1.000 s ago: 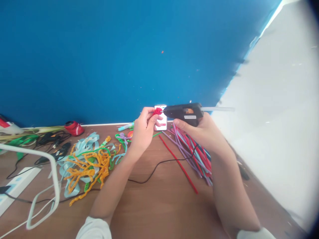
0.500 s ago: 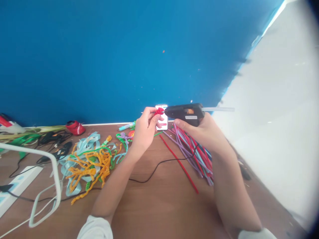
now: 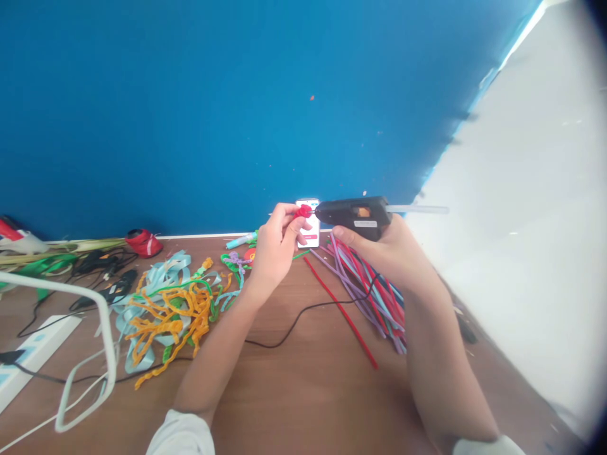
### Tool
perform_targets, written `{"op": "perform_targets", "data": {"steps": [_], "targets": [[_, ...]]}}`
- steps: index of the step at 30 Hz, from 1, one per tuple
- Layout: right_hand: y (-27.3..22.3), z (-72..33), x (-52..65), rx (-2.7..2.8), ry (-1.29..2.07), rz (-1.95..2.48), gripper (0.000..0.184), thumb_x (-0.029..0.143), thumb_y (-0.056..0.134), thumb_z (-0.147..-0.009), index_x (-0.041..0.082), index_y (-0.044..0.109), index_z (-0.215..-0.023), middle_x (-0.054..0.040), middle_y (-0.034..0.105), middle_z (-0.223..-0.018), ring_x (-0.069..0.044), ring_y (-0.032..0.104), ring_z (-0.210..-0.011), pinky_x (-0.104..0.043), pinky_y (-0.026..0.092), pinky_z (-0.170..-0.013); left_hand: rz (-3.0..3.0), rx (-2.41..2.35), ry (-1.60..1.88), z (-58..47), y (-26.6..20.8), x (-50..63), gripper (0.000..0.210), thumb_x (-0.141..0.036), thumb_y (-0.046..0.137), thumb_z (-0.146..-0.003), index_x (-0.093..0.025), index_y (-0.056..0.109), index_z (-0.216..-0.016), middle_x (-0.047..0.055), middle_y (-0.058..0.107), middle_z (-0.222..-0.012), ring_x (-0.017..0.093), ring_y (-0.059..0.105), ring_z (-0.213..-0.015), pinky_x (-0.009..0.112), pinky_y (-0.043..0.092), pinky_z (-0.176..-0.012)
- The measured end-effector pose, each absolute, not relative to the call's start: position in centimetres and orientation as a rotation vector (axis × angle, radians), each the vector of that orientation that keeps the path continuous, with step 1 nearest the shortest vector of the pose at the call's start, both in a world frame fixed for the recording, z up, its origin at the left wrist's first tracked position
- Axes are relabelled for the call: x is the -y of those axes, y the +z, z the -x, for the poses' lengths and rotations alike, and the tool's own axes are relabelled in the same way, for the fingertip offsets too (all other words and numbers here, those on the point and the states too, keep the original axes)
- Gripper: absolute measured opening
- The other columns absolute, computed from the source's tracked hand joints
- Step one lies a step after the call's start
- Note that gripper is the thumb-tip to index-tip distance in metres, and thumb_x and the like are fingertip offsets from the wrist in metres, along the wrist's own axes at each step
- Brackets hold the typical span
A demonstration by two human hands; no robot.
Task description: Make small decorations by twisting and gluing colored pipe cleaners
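Observation:
Between the thumb and fingers of my left hand (image 3: pixel 279 237) is a small red coiled pipe-cleaner piece (image 3: pixel 302 212). My right hand (image 3: pixel 379 243) is wrapped round a black hot glue gun (image 3: pixel 353 213), held level with a clear glue stick (image 3: pixel 417 209) jutting from its back end. The gun's nozzle points left and is at the red piece; whether it touches is too small to tell. Behind the red piece stands a phone (image 3: pixel 310 237) with a lit white screen, partly covered by my left fingers.
Red, purple and blue pipe cleaners (image 3: pixel 370 291) lie under my right hand, with a single red pipe cleaner (image 3: pixel 341 313) beside them. Orange pipe cleaners (image 3: pixel 184 309) tangle with light blue ribbon at left. A black cord (image 3: pixel 303 309) crosses the table. A white power strip (image 3: pixel 38 354) sits far left.
The glue gun has shifted very slightly to the right in my right hand. My left hand keeps its hold on the red piece, nearly still.

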State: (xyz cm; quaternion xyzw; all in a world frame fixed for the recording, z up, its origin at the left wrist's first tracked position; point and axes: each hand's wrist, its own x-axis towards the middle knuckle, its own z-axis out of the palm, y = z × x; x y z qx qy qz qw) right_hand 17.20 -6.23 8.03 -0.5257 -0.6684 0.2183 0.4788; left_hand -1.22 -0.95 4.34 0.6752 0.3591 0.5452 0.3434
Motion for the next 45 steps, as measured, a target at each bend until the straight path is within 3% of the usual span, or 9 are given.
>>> {"op": "perform_targets", "data": {"steps": [19, 29, 39, 45], "targets": [[7.41, -16.79, 5.98, 1.554, 0.487, 1.242, 0.033, 0.046, 0.067, -0.086, 0.018, 0.074, -0.102, -0.0026, 0.066, -0.071, -0.018, 0.058, -0.062, -0.030, 0.048, -0.057, -1.746, -0.932, 1.440, 1.50, 4.55, 0.79, 0.018, -0.036, 0.053, -0.096, -0.020, 0.055, -0.105, 0.003, 0.072, -0.088, 0.008, 0.059, -0.057, 0.019, 0.044, -0.048], [7.89, -16.73, 6.31, 1.603, 0.489, 1.275, 0.034, 0.045, 0.066, -0.087, 0.019, 0.074, -0.108, -0.0033, 0.068, -0.074, -0.021, 0.061, -0.068, -0.032, 0.050, -0.061, -1.767, -0.954, 1.412, 0.98, 4.39, 0.85, 0.020, -0.039, 0.052, -0.097, -0.021, 0.055, -0.105, 0.002, 0.072, -0.087, 0.008, 0.059, -0.056, 0.020, 0.043, -0.048], [7.97, -16.39, 6.32, 1.632, 0.454, 1.260, 0.034, 0.042, 0.067, -0.086, 0.019, 0.075, -0.111, -0.0062, 0.077, -0.100, -0.026, 0.070, -0.089, -0.037, 0.054, -0.079, -1.699, -0.955, 1.443, 0.64, 4.34, 0.96, 0.027, -0.046, 0.052, -0.096, -0.021, 0.054, -0.104, 0.003, 0.073, -0.086, 0.009, 0.061, -0.054, 0.019, 0.042, -0.045], [8.03, -16.26, 6.55, 1.635, 0.471, 1.256, 0.032, 0.039, 0.066, -0.087, 0.019, 0.075, -0.111, -0.0064, 0.077, -0.105, -0.027, 0.070, -0.094, -0.038, 0.054, -0.083, -1.639, -0.969, 1.463, 0.64, 4.51, 1.00, 0.030, -0.049, 0.055, -0.094, -0.021, 0.053, -0.104, 0.002, 0.072, -0.085, 0.008, 0.060, -0.052, 0.018, 0.043, -0.043]]}}
